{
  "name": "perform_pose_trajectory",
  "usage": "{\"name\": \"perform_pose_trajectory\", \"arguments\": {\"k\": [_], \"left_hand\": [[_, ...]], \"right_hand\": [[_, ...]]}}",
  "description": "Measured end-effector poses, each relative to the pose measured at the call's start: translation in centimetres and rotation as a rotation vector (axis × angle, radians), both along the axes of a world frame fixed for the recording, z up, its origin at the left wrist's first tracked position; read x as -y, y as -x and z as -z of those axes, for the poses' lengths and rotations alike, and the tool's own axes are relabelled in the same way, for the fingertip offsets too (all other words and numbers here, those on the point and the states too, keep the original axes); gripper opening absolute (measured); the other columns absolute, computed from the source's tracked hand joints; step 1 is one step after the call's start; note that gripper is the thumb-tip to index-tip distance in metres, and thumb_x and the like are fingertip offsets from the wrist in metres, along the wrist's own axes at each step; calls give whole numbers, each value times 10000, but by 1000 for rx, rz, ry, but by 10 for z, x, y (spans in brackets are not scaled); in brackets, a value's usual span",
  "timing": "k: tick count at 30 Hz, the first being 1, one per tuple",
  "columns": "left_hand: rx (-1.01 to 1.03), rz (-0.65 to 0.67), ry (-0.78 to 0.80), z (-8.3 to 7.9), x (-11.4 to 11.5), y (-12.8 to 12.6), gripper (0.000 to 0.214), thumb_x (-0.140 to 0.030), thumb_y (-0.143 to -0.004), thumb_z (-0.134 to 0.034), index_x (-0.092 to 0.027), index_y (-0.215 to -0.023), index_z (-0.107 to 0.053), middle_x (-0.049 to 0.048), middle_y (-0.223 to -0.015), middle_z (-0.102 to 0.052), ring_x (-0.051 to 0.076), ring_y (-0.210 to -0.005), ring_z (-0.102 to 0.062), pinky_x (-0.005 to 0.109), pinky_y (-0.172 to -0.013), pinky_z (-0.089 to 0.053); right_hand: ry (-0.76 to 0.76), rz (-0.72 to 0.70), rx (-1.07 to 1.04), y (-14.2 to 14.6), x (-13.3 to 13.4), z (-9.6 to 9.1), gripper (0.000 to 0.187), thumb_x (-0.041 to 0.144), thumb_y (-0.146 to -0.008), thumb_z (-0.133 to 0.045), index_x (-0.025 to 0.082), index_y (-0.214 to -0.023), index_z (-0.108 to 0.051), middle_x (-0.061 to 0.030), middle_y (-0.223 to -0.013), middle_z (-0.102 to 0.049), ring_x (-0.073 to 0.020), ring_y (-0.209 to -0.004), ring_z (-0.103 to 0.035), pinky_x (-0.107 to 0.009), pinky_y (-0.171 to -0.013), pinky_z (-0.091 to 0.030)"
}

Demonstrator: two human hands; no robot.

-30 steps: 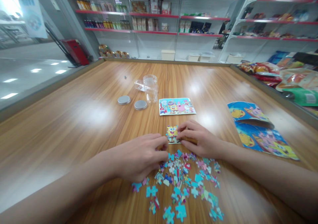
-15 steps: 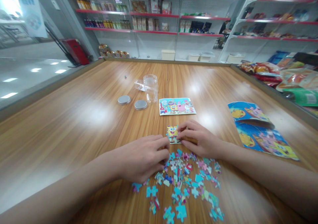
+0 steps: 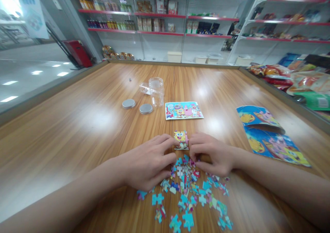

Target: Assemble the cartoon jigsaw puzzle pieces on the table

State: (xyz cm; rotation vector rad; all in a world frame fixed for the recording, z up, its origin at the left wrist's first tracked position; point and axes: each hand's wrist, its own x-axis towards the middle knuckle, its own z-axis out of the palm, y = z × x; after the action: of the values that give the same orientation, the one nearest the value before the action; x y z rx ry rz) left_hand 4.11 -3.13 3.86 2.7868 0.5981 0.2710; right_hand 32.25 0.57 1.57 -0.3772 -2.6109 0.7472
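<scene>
Puzzle patch [image 3: 181,137] lies between the hands, near side of picture card [image 3: 184,111]; left hand [image 3: 152,162] has forefinger at its edge; right hand [image 3: 213,154] curls by loose pieces [image 3: 188,221]; cannot tell if either grasps one; best to brace patch, press tabs flat.

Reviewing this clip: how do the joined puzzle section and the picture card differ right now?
Size: the joined puzzle section is much smaller than the picture card.
Build: the section is interlocked pieces; the card is one straight-edged sheet.
Position: the section has the left hand at its edge; the card lies beyond both hands, untouched.
Shared: both lie on the table and show a yellow character.
</scene>
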Motion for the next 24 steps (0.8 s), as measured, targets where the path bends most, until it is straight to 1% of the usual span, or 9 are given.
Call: {"name": "perform_pose_trajectory", "arguments": {"k": [2,8,10,13,14,19,24], "left_hand": [[11,6,-5,0,0,0,132,-267,-921,-644,-170,-1004,-611,164,-1317,-541,323,-1196,-522,518,-1024,-502],[8,-16,-29,4,-1,0,50,-165,-950,-550,-167,-986,-584,151,-1333,-547,309,-1236,-507,504,-1059,-485],[18,-16,-22,6,-2,1,56,-214,-965,-560,-168,-993,-576,151,-1325,-550,311,-1238,-504,517,-1073,-473],[39,6,4,9,-3,1,227,-385,-970,-613,-168,-1022,-576,160,-1338,-537,331,-1242,-497,537,-1072,-468],[41,13,12,10,-2,0,256,-412,-969,-618,-167,-1031,-578,162,-1344,-533,334,-1246,-494,538,-1070,-468],[49,7,65,9,1,-1,176,-330,-955,-644,-171,-1004,-589,160,-1323,-539,333,-1272,-477,526,-1081,-465],[70,-13,75,9,1,-1,168,-303,-943,-674,-163,-962,-584,156,-1303,-553,323,-1289,-464,508,-1108,-448]], "right_hand": [[-8,-19,69,1,0,2,57,195,-810,-611,218,-849,-576,-22,-871,-629,-190,-844,-574,-359,-795,-443],[-12,-23,58,2,-1,6,36,198,-838,-586,220,-848,-559,-22,-855,-633,-184,-840,-575,-348,-802,-431],[-10,-20,60,2,-1,6,37,197,-837,-590,218,-848,-561,-20,-851,-634,-182,-833,-570,-348,-800,-427],[-6,-20,58,2,-1,5,42,189,-833,-589,216,-853,-564,-21,-859,-641,-182,-836,-573,-349,-802,-426],[-5,-20,56,2,-1,5,45,184,-831,-588,215,-854,-565,-22,-863,-643,-183,-839,-575,-349,-802,-427],[6,-21,52,3,-1,6,52,173,-833,-591,213,-864,-579,-24,-862,-648,-182,-837,-582,-347,-802,-434],[1,-14,29,2,-2,8,69,165,-842,-595,209,-891,-616,-29,-853,-647,-187,-837,-590,-359,-815,-456]]}}
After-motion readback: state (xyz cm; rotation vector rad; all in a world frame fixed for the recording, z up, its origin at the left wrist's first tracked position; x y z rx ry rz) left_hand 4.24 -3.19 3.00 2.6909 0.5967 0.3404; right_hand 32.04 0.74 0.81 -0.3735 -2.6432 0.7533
